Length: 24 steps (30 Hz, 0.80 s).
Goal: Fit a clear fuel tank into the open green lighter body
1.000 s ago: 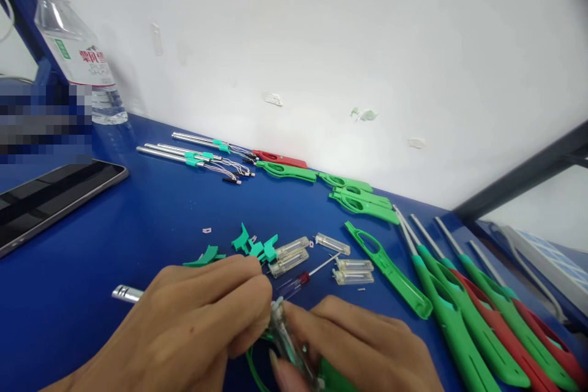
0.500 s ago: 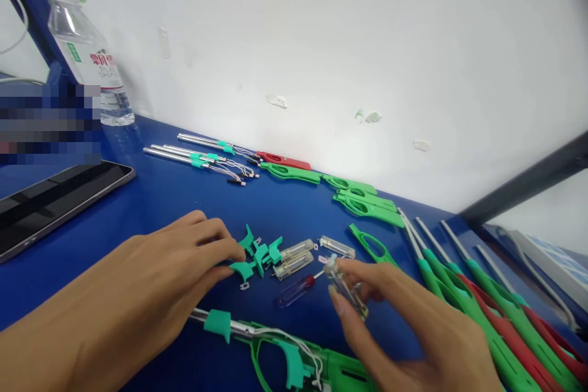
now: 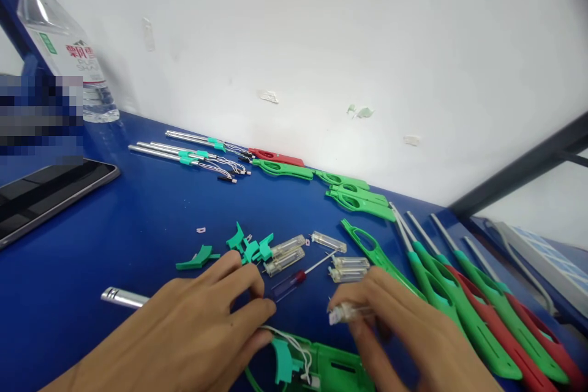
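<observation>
My left hand (image 3: pixel 193 331) lies over an open green lighter body (image 3: pixel 321 370) near the front edge, fingertips pressing on its tube and white wires; the metal tube tip (image 3: pixel 122 297) sticks out to the left. My right hand (image 3: pixel 413 337) pinches a small clear fuel cell (image 3: pixel 342 313) just above the table, right of the wires. Beyond the hands lie loose teal trigger pieces (image 3: pixel 250 248), more clear cells (image 3: pixel 285 254) and a small red-handled screwdriver (image 3: pixel 294 280).
Finished green and red long lighters (image 3: pixel 463 312) lie in a row on the right. Green shells (image 3: pixel 358 199) and metal tubes with wires (image 3: pixel 193 156) rest near the white wall. A dark tablet (image 3: pixel 46 190) and a water bottle (image 3: pixel 68 55) stand at the left.
My left hand pulled back from the teal pieces onto the lighter's tube and wires. My right hand came down and inward with the clear cell, turning it level.
</observation>
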### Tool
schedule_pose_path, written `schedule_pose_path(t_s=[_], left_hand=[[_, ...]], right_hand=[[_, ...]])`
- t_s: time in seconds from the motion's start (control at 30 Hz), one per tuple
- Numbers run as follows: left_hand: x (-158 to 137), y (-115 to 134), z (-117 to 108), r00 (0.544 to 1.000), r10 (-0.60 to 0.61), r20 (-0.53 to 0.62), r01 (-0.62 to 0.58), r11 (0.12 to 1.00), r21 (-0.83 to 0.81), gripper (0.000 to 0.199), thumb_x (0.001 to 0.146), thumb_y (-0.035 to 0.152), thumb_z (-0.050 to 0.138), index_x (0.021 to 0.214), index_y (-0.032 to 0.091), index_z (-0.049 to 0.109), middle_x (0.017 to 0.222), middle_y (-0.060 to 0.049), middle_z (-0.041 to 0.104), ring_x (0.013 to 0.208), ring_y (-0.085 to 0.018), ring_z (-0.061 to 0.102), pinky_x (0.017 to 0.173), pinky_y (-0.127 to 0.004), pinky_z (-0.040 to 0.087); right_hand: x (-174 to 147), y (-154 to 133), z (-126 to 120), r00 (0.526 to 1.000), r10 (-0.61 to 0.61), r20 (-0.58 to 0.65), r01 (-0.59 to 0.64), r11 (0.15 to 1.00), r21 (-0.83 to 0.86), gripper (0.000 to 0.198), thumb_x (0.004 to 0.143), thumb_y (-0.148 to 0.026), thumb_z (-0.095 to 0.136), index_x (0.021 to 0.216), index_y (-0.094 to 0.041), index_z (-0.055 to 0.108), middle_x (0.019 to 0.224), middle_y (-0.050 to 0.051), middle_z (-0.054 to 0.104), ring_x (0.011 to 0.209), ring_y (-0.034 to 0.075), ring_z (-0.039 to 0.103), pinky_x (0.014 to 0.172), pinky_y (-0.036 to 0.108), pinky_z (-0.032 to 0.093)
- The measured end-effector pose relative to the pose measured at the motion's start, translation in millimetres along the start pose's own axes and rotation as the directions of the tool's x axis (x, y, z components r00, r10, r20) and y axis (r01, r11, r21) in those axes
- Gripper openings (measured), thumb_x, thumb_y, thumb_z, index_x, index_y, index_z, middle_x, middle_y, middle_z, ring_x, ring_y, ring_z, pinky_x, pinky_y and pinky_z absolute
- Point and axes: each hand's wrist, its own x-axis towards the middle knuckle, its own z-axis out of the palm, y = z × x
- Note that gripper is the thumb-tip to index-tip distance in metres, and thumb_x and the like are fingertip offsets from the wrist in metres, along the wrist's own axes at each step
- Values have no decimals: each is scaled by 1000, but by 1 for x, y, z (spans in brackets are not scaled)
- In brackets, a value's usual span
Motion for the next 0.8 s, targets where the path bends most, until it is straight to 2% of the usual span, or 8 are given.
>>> schedule_pose_path(t_s=[0.07, 0.13, 0.23, 0.33, 0.47, 0.57, 0.67, 0.8], left_hand=[[-7, 2, 5, 1000, 9, 14, -9, 1000, 3, 20, 112, 50, 72, 115, 33, 80, 98, -4, 76, 99, -26, 73, 86, -29, 63], [-17, 2, 9, 999, 30, 23, -30, 1000, -11, 10, 111, 35, 69, 112, 33, 79, 98, -3, 76, 96, -25, 73, 79, -29, 58], [-30, -1, 14, 996, 83, 19, -81, 995, -66, 38, 101, 5, 52, 106, 34, 75, 101, 1, 77, 93, -23, 72, 68, -34, 47], [-37, -5, 16, 995, 98, -1, -98, 990, -106, 48, 92, -4, 47, 105, 35, 71, 103, 3, 77, 90, -22, 71, 64, -39, 38], [-34, -2, 14, 995, 70, 69, -61, 991, -120, 34, 94, 4, 59, 102, 34, 71, 100, 2, 77, 88, -23, 71, 63, -37, 41], [-23, 6, 10, 991, 25, 135, -22, 999, -23, 6, 104, 32, 74, 109, 34, 75, 97, -2, 75, 93, -26, 72, 72, -31, 52], [-10, 14, 6, 990, 1, 141, -3, 1000, 14, 20, 105, 53, 77, 113, 34, 76, 96, -4, 73, 99, -29, 72, 81, -31, 57], [-4, 16, 5, 988, -9, 155, 6, 1000, 16, 25, 105, 58, 75, 112, 35, 77, 97, -5, 72, 103, -30, 72, 86, -31, 59]], right_hand=[[-2, 2, 2, 995, 17, 95, -20, 999, 33, 35, 103, -9, 68, 125, -36, 71, 103, -6, 81, 80, 16, 87, 61, 22, 70], [-3, 3, 4, 984, 38, 176, -47, 998, 50, 45, 96, -8, 79, 129, -38, 74, 103, -8, 80, 75, 16, 85, 58, 23, 68], [-2, 2, 7, 964, 67, 258, -90, 993, 77, 52, 88, -3, 90, 124, -40, 78, 97, -12, 78, 75, 13, 83, 64, 22, 66], [2, 0, 10, 952, 66, 298, -101, 990, 102, 50, 88, 1, 88, 117, -40, 81, 93, -13, 76, 77, 11, 82, 67, 19, 62], [3, 0, 11, 951, 54, 305, -104, 983, 153, 54, 88, 6, 83, 119, -39, 82, 97, -12, 79, 77, 10, 80, 69, 17, 59], [1, 0, 10, 948, 68, 311, -123, 979, 163, 49, 89, 5, 82, 113, -38, 83, 93, -12, 76, 75, 10, 78, 68, 19, 56], [0, 0, 11, 946, 67, 317, -125, 978, 167, 46, 90, 4, 81, 111, -37, 83, 91, -12, 74, 75, 9, 76, 67, 19, 55], [2, 0, 14, 947, 62, 316, -120, 979, 166, 47, 90, 5, 78, 111, -37, 83, 91, -12, 73, 75, 9, 75, 68, 19, 53]])
